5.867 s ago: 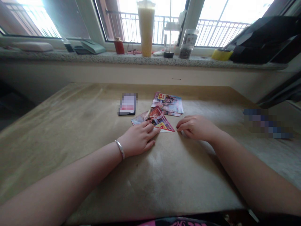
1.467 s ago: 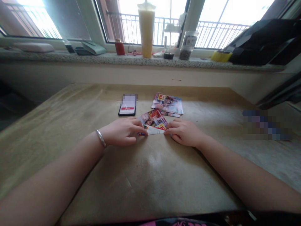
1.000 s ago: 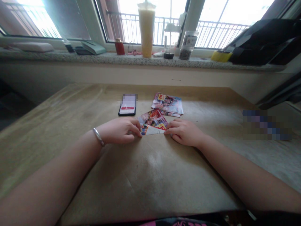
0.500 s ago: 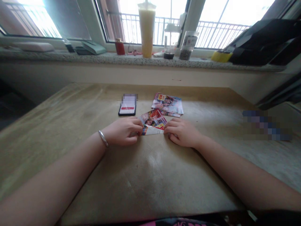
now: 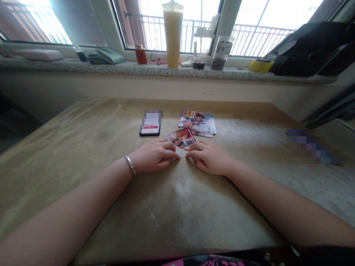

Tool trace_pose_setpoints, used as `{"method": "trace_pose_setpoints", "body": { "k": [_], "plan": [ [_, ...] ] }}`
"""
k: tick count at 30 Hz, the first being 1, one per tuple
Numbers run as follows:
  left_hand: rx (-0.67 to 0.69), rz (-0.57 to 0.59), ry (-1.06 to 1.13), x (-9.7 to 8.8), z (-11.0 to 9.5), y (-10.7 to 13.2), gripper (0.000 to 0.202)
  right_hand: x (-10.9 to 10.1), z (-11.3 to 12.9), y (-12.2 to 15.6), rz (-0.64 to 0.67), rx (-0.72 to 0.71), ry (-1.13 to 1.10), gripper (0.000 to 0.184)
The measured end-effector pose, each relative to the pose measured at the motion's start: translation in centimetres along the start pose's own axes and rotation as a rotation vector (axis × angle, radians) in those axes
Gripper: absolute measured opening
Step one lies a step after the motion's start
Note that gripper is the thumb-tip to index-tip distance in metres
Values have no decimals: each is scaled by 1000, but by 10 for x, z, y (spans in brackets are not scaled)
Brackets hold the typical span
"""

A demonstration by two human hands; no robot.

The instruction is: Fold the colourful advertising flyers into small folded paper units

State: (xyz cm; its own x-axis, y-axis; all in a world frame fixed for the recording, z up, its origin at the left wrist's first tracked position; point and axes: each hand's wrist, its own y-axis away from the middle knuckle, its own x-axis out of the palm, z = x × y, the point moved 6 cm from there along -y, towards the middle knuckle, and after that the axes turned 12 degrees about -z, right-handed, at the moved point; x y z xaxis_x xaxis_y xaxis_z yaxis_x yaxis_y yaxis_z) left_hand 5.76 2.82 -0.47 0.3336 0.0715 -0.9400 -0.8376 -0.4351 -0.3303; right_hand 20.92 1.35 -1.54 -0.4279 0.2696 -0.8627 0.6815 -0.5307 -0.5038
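A colourful printed flyer lies on the table before me, its near edge folded over so that a white strip shows. My left hand, a silver bracelet behind its wrist, holds the flyer's left side with the index finger pressed on the fold. From the other side, my right hand holds the flyer, its index fingertip also on the fold. The two fingertips nearly meet at the middle of the near edge. Both hands are closed, with thumbs partly hidden.
Just beyond the flyer lies a stack of similar flyers. A phone with its screen lit is left of it. On the windowsill stand a tall cup of yellow drink, a red bottle and a black bag.
My hands have slid inward along the folded edge, the left one further, bringing the index fingertips close together. The white strip is now mostly covered. The phone and stack stay put.
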Motion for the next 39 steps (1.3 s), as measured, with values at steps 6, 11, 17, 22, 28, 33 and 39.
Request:
{"method": "trace_pose_setpoints", "body": {
  "k": [6,11,17,22,28,33,39],
  "plan": [
    [-42,-10,148,-5,12,6,30,-5,-8,5,8,-10,-59,29],
    [-44,-12,208,-8,23,11,25,-8,-16,8,16,13,-92,28],
    [-81,1,257,-11,33,14,21,-12,-22,11,-3,13,-125,26],
    [-113,55,286,-8,42,18,22,-13,-28,14,5,24,-198,24],
    [-150,50,304,-9,42,18,26,-14,-35,17,-38,67,-202,25],
    [-226,-68,135,-8,31,11,20,-12,-50,19,-130,228,-213,26],
    [-123,-112,-83,3,8,3,30,-10,-63,20,-193,405,-169,25]
  ]
}}
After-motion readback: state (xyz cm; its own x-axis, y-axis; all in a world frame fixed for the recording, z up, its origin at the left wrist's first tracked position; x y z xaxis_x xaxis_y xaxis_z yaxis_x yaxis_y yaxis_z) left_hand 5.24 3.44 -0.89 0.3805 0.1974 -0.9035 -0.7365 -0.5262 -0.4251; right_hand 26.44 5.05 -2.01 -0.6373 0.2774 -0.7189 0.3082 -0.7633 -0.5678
